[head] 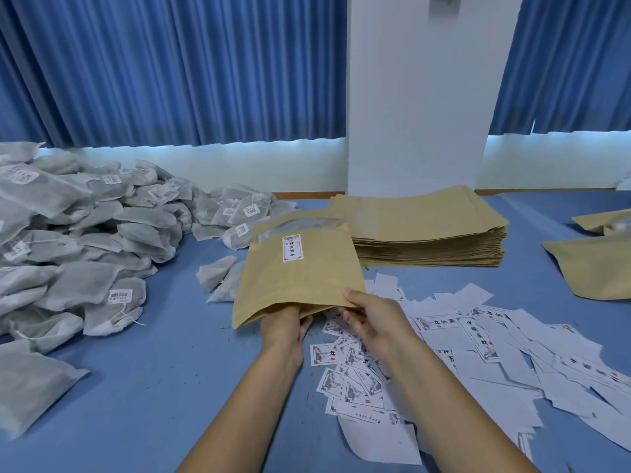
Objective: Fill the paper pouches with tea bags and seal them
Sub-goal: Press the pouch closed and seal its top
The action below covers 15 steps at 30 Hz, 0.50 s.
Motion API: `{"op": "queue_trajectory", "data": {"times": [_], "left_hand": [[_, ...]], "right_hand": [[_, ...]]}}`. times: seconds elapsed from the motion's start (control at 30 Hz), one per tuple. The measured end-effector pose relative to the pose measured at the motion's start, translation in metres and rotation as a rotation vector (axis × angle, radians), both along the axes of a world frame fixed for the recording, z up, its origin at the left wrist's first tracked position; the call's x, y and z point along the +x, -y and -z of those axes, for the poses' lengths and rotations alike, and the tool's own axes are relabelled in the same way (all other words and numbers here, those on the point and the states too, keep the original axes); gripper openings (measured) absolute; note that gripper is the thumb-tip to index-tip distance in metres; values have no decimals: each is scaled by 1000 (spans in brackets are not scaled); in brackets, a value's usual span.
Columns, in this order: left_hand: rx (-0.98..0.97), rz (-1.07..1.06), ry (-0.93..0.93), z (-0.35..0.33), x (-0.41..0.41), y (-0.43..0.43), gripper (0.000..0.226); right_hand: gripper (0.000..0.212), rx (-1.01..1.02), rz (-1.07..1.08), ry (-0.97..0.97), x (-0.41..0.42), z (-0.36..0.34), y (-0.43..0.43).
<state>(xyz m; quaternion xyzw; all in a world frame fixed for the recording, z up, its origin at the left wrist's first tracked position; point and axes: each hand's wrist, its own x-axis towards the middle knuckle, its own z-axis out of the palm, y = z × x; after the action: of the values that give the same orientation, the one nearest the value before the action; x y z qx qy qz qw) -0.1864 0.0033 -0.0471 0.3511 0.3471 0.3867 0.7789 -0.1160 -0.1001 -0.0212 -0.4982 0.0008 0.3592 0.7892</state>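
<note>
Pouch (300, 281): brown paper, held by both hands at the centre of the frame. Its near edge bows open toward the camera.
Sticker (292, 247): white with dark print, on the pouch's upper face near a clear window strip.
Left grip (283, 331): reaches up from the lower centre and goes under the pouch's near edge. The fingertips are hidden by the paper, so whether they clutch it cannot be told.
Right grip (370, 317): grasps the pouch's lower right corner, with the thumb on top and the fingers beneath.
Tea bags (85, 233): a grey-white heap with tags and strings, filling the left of the frame. Two more lie just beside the pouch's left edge.
Stack of pouches (426, 230): flat and brown, at the upper right of centre behind the held pouch.
Loose pouches (594, 264): at the right edge.
Labels (355, 373): printed slips and white paper scraps scattered at the lower right, under the right forearm.
Surface (153, 387): blue.
Curtains (170, 63): blue and pleated, across the top of the frame.
</note>
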Motion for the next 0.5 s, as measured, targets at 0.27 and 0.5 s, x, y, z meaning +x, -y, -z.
{"op": "queue_trajectory", "data": {"times": [0.27,0.5], "left_hand": [[1,113,123,-13,-2,5,26],[-186,167,76,-12,1,11,25]], "right_hand": [[9,52,9,13,-7,0,-4],[9,73,13,7,-9,1,-4]]}}
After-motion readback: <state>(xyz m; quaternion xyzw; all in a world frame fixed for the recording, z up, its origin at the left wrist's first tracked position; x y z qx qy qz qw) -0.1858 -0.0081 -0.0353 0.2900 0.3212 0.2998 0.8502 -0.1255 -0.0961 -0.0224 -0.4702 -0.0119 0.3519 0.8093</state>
